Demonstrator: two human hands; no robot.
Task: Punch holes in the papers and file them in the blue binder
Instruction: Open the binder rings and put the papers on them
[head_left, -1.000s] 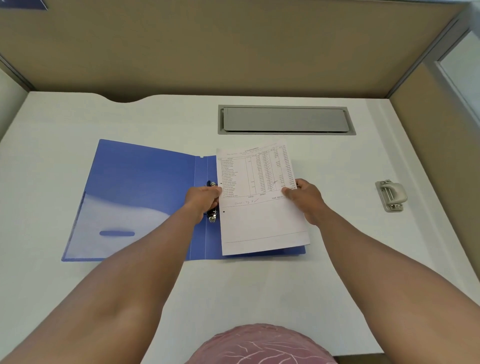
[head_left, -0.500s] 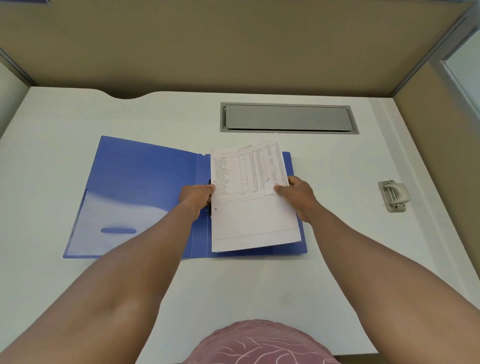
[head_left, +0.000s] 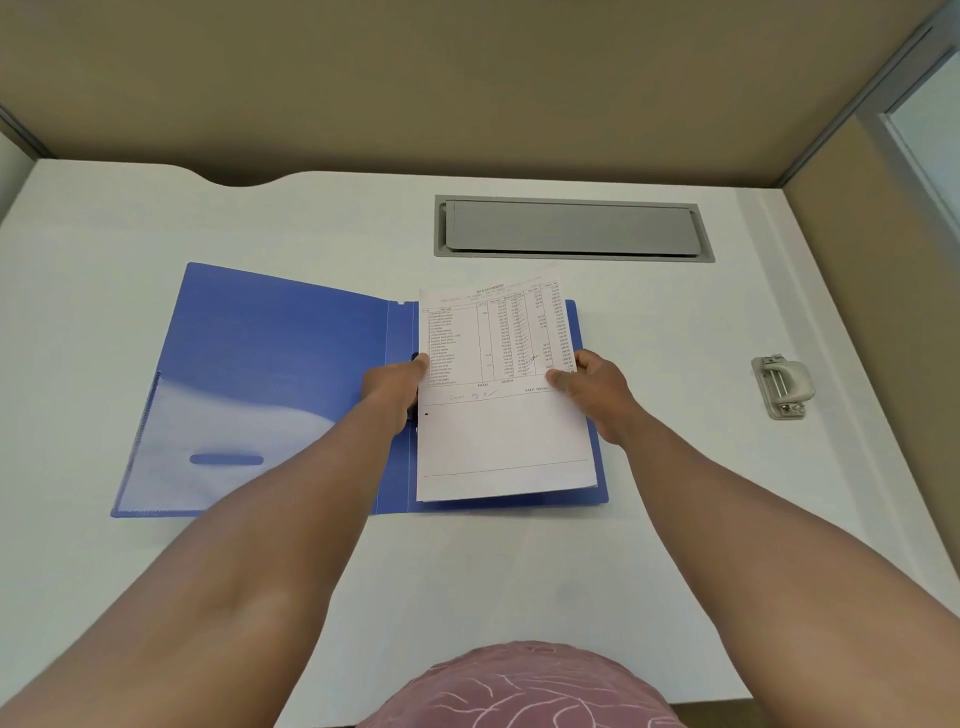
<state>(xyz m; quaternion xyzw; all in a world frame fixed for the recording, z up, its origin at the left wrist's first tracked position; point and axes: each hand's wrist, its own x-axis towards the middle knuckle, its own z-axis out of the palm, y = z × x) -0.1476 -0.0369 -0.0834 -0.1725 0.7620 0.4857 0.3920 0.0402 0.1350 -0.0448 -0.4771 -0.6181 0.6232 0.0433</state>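
White printed papers (head_left: 498, 395) are held over the right half of the open blue binder (head_left: 280, 364), pinched at both side edges: the left hand (head_left: 397, 387) grips the punched margin just beside the spine, and the right hand (head_left: 592, 387) pinches the opposite edge with the thumb on top. One punched hole is seen just below the left grip; the second hole and most of the ring mechanism are hidden behind that hand, so whether the sheets are seated on the rings cannot be told.

A miss is judged possible from here: if the margin is pushed down while the holes sit beside the rings, the paper may be creased or torn at the hole. A skewed stack could also be caused by uneven pull from the right grip, since the sheets already lie slightly tilted against the cover.

Between the two grips a table of figures is printed; "TOTAL" and "SALE TOTAL" can be read, with a handwritten note too small to make out. A grey hole punch (head_left: 782, 387) lies well apart, beyond the right grip.
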